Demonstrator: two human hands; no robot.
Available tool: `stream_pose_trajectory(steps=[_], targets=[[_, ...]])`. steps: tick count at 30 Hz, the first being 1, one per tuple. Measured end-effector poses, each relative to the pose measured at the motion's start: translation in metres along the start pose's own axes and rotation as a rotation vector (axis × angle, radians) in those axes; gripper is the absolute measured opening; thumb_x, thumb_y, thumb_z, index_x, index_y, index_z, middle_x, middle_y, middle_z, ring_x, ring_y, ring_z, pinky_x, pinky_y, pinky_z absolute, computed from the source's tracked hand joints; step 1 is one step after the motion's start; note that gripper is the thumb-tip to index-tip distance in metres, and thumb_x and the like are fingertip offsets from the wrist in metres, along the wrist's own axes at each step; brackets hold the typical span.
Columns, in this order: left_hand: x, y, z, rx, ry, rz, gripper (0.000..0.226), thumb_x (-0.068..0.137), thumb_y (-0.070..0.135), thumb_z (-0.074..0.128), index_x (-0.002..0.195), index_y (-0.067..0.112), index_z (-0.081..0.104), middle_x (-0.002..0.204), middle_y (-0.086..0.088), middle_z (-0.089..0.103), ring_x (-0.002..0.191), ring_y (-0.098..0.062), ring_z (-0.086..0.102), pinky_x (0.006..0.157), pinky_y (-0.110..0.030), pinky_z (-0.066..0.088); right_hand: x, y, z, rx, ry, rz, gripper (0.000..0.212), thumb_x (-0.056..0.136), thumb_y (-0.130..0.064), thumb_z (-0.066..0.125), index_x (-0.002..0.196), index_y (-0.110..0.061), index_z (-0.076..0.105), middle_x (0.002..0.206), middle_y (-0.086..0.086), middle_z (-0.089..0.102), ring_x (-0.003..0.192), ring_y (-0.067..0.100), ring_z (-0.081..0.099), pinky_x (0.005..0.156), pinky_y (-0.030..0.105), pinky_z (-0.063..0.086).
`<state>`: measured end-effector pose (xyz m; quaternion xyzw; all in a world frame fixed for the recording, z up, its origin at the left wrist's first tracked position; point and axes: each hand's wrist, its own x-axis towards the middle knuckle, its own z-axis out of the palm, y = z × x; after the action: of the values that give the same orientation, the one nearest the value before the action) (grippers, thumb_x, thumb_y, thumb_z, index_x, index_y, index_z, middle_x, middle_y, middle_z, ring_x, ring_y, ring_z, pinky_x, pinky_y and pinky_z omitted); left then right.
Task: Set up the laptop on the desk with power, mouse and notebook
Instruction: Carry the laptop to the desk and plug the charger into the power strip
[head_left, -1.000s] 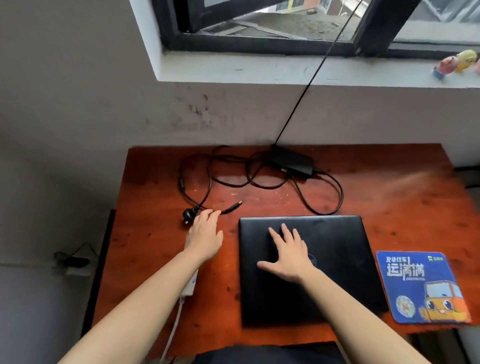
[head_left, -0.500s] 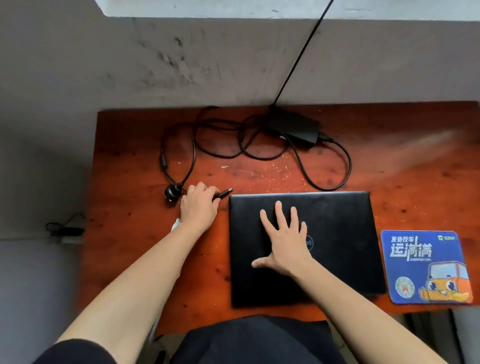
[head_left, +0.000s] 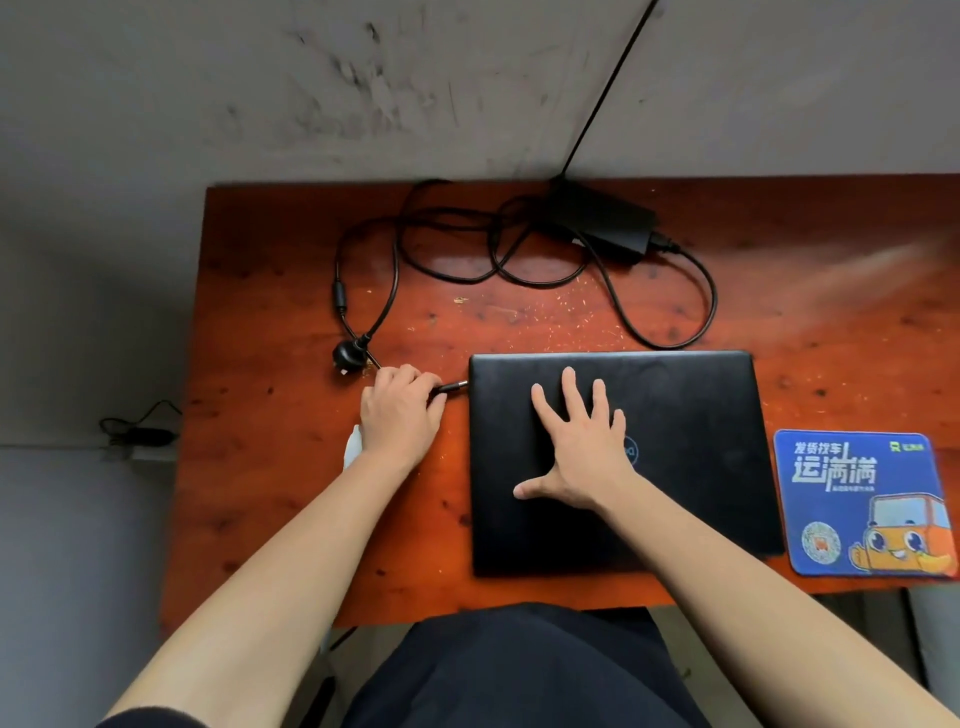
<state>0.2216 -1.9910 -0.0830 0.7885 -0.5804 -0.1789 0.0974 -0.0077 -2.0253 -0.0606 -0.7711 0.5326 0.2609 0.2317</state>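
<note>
At the left of the frame, on the floor beside the bench (head_left: 249, 312), a small dark thing with a thin wire (head_left: 137, 434) lies against the wall; it is too blurred to name. On the bench, left of centre, the wall plug (head_left: 345, 356) of the charger lies loose, so the power side is not connected. Just to its right, the left hand (head_left: 400, 415) is closed around the charger's barrel connector (head_left: 453, 387), and the metal tip points at the left edge of the closed laptop (head_left: 613, 462) and almost touches it; whether the tip is already inside the port, I cannot tell. A white object (head_left: 352, 449) shows under the left wrist, mostly hidden. Above, in the upper centre, the cable (head_left: 519, 270) makes loose loops and goes to the power brick (head_left: 602, 221) at the back edge of the bench. In the centre, the right hand (head_left: 582, 452) lies open and flat on the laptop lid, fingers spread, gripping nothing; I think it steadies the laptop. At the right, a blue mouse pad (head_left: 862, 501) sits just beside the laptop, and its corner is cut off by the frame. In my judgement the task is at an early stage: the laptop and pad are placed, the connector is being plugged, and the wall plug, the lid, the mouse and the notebook are left. No mouse and no notebook are visible.
</note>
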Motion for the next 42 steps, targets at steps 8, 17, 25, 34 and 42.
stream_pose_trajectory(steps=[8,17,25,34,42], targets=[[0.009,-0.005,0.006,-0.101,0.023,0.108,0.018,0.092,0.020,0.067,0.108,0.015,0.076,0.096,-0.003,0.068,0.097,-0.026,0.055,0.079,-0.040,0.046,-0.001,0.001,0.000,0.001,-0.011,-0.009,0.139,0.057,-0.082,0.072,0.156,-0.036,-0.014,0.162,0.006,-0.031,0.147,0.046,-0.021,0.117,0.068,0.007],[0.018,-0.001,0.007,-0.127,0.039,0.144,0.017,0.091,0.017,0.069,0.106,0.014,0.076,0.099,-0.002,0.071,0.101,-0.026,0.055,0.085,-0.040,0.044,0.000,0.001,0.001,0.004,-0.013,-0.011,0.139,0.058,-0.081,0.072,0.156,-0.034,-0.016,0.161,0.009,-0.033,0.146,0.048,-0.025,0.116,0.069,0.005],[0.023,0.003,0.005,-0.150,-0.052,0.067,0.018,0.091,0.025,0.069,0.107,0.025,0.076,0.120,0.003,0.068,0.118,-0.021,0.048,0.096,-0.036,0.040,0.000,0.001,0.002,0.012,-0.021,-0.009,0.139,0.059,-0.081,0.072,0.155,-0.034,-0.017,0.160,0.008,-0.035,0.145,0.048,-0.026,0.116,0.069,0.004],[0.022,0.040,-0.001,-0.993,0.105,-1.052,0.025,0.089,0.042,0.062,0.084,0.019,0.056,0.089,-0.002,0.068,0.073,-0.017,0.068,0.065,-0.027,0.054,0.002,0.001,0.005,0.033,-0.004,-0.018,0.140,0.058,-0.080,0.073,0.155,-0.035,-0.017,0.160,0.008,-0.034,0.145,0.047,-0.027,0.116,0.069,0.003],[0.036,0.023,-0.008,-1.175,0.050,-1.283,0.018,0.087,0.015,0.074,0.080,0.005,0.061,0.078,-0.008,0.073,0.056,-0.013,0.072,0.046,-0.023,0.056,0.003,0.000,0.006,0.043,-0.004,-0.018,0.140,0.060,-0.078,0.074,0.154,-0.035,-0.019,0.159,0.009,-0.037,0.144,0.047,-0.029,0.116,0.069,0.000]])
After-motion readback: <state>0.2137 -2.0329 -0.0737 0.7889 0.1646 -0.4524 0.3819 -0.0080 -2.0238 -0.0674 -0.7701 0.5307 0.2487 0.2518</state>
